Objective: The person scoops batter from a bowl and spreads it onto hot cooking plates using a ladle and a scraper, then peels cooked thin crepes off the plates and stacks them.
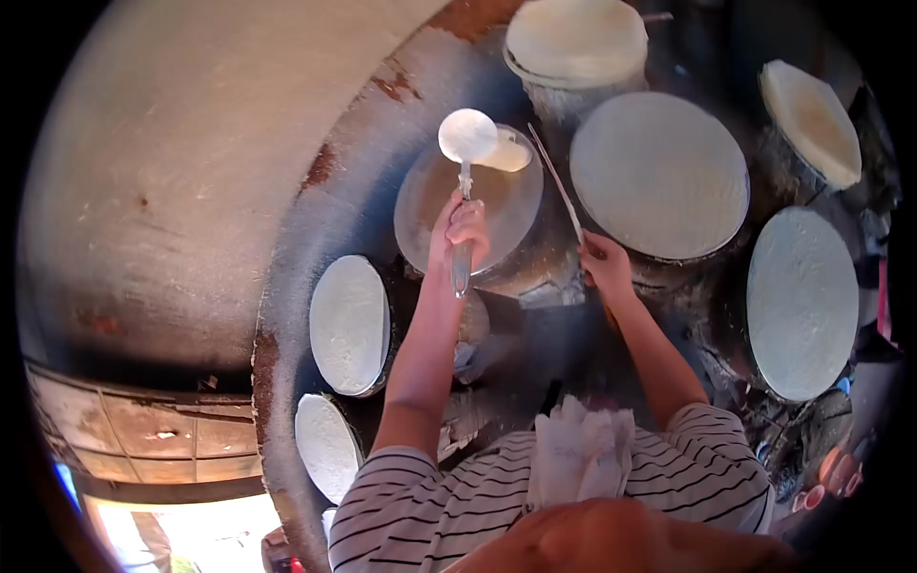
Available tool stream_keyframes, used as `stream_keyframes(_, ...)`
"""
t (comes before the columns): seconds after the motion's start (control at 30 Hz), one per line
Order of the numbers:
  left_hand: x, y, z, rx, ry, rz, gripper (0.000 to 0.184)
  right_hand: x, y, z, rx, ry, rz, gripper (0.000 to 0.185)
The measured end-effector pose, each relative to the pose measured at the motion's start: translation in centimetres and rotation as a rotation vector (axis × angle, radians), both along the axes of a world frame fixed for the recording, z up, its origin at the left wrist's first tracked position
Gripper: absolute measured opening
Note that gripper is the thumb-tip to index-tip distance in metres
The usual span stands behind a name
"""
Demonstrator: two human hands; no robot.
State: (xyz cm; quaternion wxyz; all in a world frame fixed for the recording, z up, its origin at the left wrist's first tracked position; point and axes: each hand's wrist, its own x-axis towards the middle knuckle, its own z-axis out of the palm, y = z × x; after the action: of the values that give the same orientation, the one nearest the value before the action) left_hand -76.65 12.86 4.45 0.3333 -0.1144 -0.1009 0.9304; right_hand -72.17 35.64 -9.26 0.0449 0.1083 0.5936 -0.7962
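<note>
My left hand (467, 229) is closed around the metal handle of a ladle. The ladle's round bowl (468, 136) is coated in white batter and hangs over the far part of a round griddle (418, 215). Beside the bowl, a patch of thick white batter (509, 153) shows at the griddle's far side. To the right of that griddle, my right hand (606, 264) grips a long, thin stick (554, 175). Its tip points up and away, between this griddle and a larger round one (659, 177) covered with a pale, flat layer.
More round griddles with pale layers stand around me: one at the back (576, 43), two on the right (802, 306) (812, 124), two on the left (349, 325) (328, 449). A curved, rust-stained wall (191, 181) rises at left. Small clay cups (837, 473) lie at lower right.
</note>
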Motion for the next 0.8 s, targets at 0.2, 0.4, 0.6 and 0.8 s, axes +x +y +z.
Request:
stream_keyframes(0.2,-3.5,-1.0,-2.4,-0.688,0.114,-0.010,0.009,-2.3,-3.0,-1.7,-0.068,-0.013,-0.039,0.043)
stream_keyframes(0.4,-7.1,-2.4,-2.2,-1.098,0.250,0.080,0.032,-5.1,-6.1,2.6,0.569,0.348,0.007,0.040)
stream_keyframes(0.6,-10.5,-6.8,-4.7,-1.043,0.287,0.055,0.038,-4.3,-2.8,2.4,0.775,0.308,0.005,0.033)
stream_keyframes(0.8,-11.6,-8.3,-7.4,-1.505,0.465,0.109,0.054,-9.1,-7.5,2.7,1.001,0.498,-0.042,0.031)
